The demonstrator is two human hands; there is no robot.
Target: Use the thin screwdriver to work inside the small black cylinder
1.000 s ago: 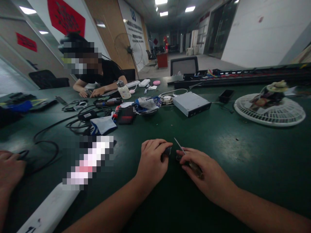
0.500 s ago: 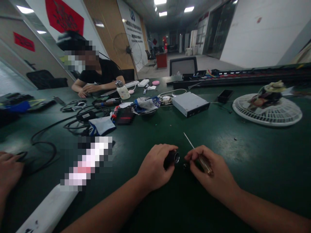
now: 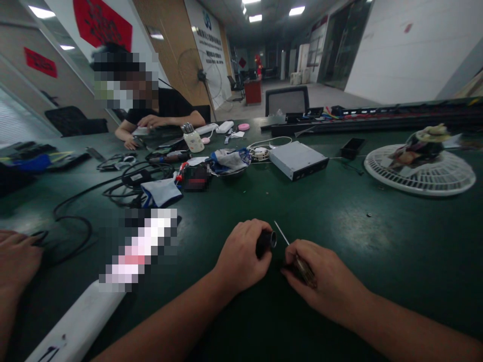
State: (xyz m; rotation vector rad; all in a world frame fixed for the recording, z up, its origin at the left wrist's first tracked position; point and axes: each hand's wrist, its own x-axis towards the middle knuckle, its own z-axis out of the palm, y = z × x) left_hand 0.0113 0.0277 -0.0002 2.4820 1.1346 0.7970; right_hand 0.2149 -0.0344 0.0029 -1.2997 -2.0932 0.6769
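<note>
Gripping a small black cylinder (image 3: 265,244) with a metal rim, the person's left hand (image 3: 241,256) is wrapping its fingers (image 3: 249,234) closed around the cylinder's body, and the rim is facing the right hand (image 3: 322,271). That hand is pinching a screwdriver (image 3: 303,269) by its clear amber handle, with its fingers closed on the handle. The steel shaft (image 3: 282,233) is pointing up and away, passing just beside the cylinder. A small dark object seems to be sitting beneath the right hand, though shadow is making it hard to tell. Both hands are working low over a green mat (image 3: 392,281), near each other and in front of the clutter. Farther along the mat, black cables (image 3: 132,188) are looping beside a blue-and-white cloth (image 3: 160,193), while a metal bowl (image 3: 230,173) is holding crumpled fabric. A silver box (image 3: 298,160) is sitting to its right, and a white fan guard (image 3: 418,171) is lying flat with objects piled on it. At the far edge, a co-worker in a black shirt (image 3: 162,108) is bending over the mat with both hands near a white bottle (image 3: 194,142). Another person's hand (image 3: 17,256) is resting at the left edge, beside a black cable (image 3: 71,236).
</note>
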